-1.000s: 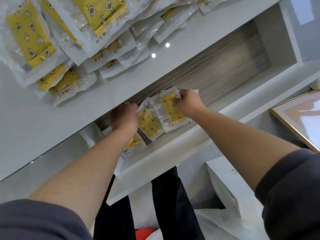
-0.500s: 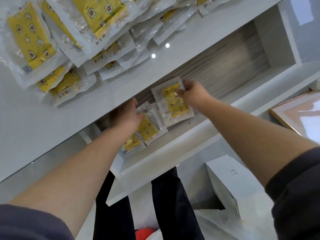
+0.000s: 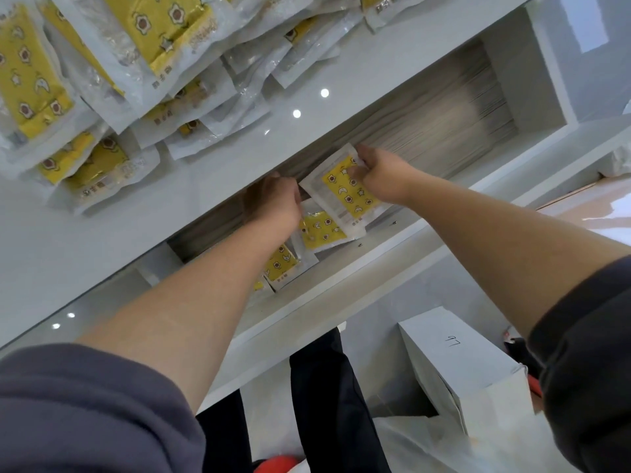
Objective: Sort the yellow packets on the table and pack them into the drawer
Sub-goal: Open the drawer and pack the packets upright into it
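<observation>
An open drawer (image 3: 426,131) with a grey wood-grain floor sits under the white table's edge. My right hand (image 3: 382,174) grips the top of a yellow packet (image 3: 345,192) in clear wrap, held slightly above the drawer floor. My left hand (image 3: 273,203) pinches that packet's left edge, fingers curled. Two more yellow packets lie in the drawer: one (image 3: 321,232) just below the held packet and one (image 3: 283,264) partly under my left forearm. A heap of yellow packets (image 3: 112,76) covers the table (image 3: 102,233) at the upper left.
The drawer's white front rail (image 3: 341,295) runs diagonally below my hands. A white box (image 3: 454,356) marked with a number stands on the floor at the lower right. A framed board (image 3: 587,203) lies at the right edge. My legs show below the drawer.
My right hand has lifted the yellow packet up and toward the drawer's back. My left hand has moved up from the lower packets to the held packet's left edge.
</observation>
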The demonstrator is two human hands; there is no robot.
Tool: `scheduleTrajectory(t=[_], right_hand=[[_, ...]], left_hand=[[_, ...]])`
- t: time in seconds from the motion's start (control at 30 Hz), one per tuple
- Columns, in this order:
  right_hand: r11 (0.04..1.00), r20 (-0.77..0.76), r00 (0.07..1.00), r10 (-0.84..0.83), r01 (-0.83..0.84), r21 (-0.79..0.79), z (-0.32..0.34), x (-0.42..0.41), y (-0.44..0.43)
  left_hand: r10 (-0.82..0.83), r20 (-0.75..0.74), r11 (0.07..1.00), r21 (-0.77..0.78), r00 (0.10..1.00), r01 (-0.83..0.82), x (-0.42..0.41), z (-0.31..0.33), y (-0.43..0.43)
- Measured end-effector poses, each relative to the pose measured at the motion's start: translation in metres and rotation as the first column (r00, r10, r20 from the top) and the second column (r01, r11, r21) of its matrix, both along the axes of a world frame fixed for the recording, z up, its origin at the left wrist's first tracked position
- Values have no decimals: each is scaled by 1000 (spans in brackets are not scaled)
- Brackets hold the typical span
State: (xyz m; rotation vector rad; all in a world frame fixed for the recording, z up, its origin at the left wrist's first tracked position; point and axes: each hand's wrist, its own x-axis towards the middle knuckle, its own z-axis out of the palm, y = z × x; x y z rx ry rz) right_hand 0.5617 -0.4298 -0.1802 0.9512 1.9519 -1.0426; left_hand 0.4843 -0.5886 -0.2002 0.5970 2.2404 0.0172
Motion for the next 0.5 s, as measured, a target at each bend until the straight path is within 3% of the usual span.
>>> scheduleTrajectory(t=[0.07,0.13,0.2,0.3,0.43,0.5], right_hand=[[1000,36,999,-24,24,2,0,4,3],[1000,76,997,-11,12,-13,-1,9,3],[998,92,996,-10,15,-60,-2,13,1],[998,83,997,-5,9,-57,-1,14,6],[1000,42,999,-15,16,-14,3,16,18],[1000,24,1000,-2,3,-15,3,17,20]], left_hand=[[113,63,992,52,992,-116,-4,3,6],[291,225,936,132,930,-325,-8,1,14],[349,331,892,168,877,-419,-11,2,21],[263,364,892,261,893,-369,-16,2,26],[30,305,949,290,952,-123,-20,-7,22],[29,298,952,284,954,-118,-19,-11,18]])
